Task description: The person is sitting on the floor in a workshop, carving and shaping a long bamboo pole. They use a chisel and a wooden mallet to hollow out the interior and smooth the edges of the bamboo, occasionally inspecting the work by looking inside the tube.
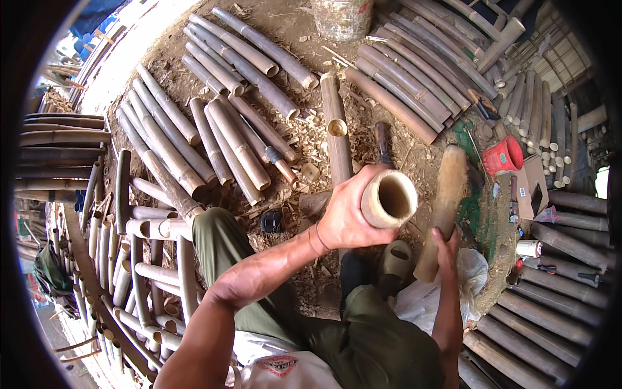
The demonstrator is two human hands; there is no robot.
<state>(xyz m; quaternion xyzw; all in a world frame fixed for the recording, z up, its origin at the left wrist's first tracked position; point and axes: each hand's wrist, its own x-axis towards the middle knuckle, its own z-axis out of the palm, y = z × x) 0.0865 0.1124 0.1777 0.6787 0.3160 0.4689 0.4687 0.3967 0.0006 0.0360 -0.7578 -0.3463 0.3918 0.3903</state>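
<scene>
My left hand [346,214] is wrapped around a short hollow bamboo section [389,198], its open end facing up toward me. My right hand [445,244] grips the lower end of a thick wooden club [442,207] that stands tilted just to the right of the bamboo section. Under my hands a long bamboo pole [335,129] lies on the dirt, pointing away from me, with a dark-handled tool [383,142] beside it. My knees in green trousers are below.
Rows of cut bamboo lengths [214,123] lie on the ground at left and at the back right [414,78]. A red cup [504,155] sits at right, a hammer [275,159] left of the pole, a bamboo frame [149,259] at lower left. Chips litter the dirt.
</scene>
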